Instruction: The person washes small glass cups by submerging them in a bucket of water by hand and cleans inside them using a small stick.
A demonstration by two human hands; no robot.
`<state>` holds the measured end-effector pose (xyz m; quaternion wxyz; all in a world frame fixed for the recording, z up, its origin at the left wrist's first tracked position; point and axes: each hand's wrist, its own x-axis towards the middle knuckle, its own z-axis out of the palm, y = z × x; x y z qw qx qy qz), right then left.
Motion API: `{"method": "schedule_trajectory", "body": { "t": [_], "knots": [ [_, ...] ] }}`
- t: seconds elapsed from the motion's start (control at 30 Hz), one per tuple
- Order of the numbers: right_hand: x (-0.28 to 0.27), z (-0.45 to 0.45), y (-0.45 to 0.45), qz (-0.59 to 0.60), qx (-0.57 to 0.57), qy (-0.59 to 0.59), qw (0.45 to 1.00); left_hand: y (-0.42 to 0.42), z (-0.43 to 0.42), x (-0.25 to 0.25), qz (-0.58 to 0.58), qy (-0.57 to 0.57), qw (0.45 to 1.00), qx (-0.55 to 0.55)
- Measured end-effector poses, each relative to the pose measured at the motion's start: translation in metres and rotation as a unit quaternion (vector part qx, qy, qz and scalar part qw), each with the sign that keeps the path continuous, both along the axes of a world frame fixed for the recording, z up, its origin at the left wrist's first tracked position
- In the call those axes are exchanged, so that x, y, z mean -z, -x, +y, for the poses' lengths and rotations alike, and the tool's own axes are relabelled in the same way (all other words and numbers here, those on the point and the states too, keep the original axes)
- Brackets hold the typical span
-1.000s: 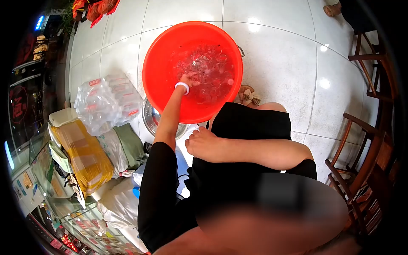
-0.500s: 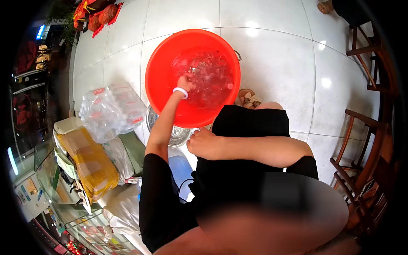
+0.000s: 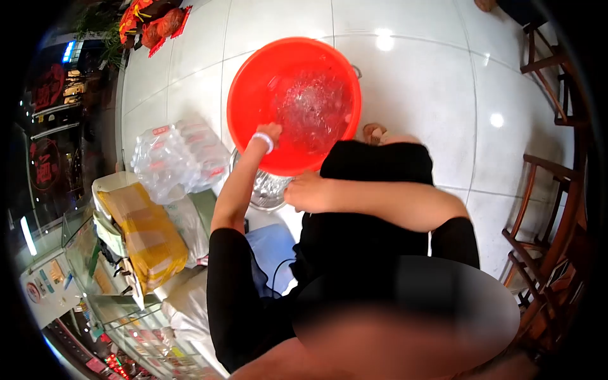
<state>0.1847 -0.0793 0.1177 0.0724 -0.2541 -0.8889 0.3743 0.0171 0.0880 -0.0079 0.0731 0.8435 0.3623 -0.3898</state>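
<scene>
A large red plastic basin (image 3: 250,82) on the floor holds water with clear, shiny pieces (image 3: 315,101), too blurred to name. My left hand (image 3: 270,132), a white bracelet at its wrist, is inside the basin near the left wall, fingers curled; what they hold, if anything, is hidden. Below the basin's lower rim, my right hand (image 3: 306,192) rests by my lap with bent fingers, its grip out of sight. Close beside it, partly under the rim, stands a round metal bowl (image 3: 269,190) with clear, glinting contents.
Shrink-wrapped clear bottles (image 3: 180,158) stand left of the basin. Nearby are a taped yellow package (image 3: 149,234), white bags and a blue stool-like object (image 3: 272,250). Wooden chairs (image 3: 538,215) line the right. Red bags (image 3: 161,28) lie at the upper left.
My left hand has drawn back from the water's middle towards the basin's left wall. The water looks more churned. My right hand stays by my lap; the whole view has shifted slightly.
</scene>
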Motion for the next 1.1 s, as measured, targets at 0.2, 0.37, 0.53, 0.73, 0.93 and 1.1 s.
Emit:
{"method": "schedule_trajectory", "body": {
  "t": [0.2, 0.37, 0.53, 0.73, 0.93, 1.1],
  "knots": [
    [0.004, -0.001, -0.001, 0.045, -0.009, -0.005, 0.999, -0.034, 0.010, -0.104, -0.408, -0.051, 0.895, -0.174],
    [-0.001, 0.007, -0.001, 0.014, 0.026, -0.024, 0.999, -0.012, 0.001, -0.022, 0.015, -0.081, 0.994, 0.071],
    [-0.009, 0.006, -0.009, 0.025, -0.008, 0.008, 1.000, 0.000, 0.000, -0.067, -0.300, -0.120, 0.944, -0.063],
    [-0.007, 0.011, -0.005, -0.036, 0.002, 0.019, 0.999, 0.017, -0.014, -0.048, 0.047, -0.042, 0.984, 0.165],
    [0.003, 0.006, 0.000, 0.023, -0.002, 0.025, 0.999, -0.001, -0.032, -0.056, 0.086, -0.030, 0.995, 0.047],
    [0.002, 0.006, 0.000, -0.004, -0.005, 0.016, 1.000, -0.004, -0.026, -0.089, -0.408, -0.126, 0.873, -0.238]
  ]
}}
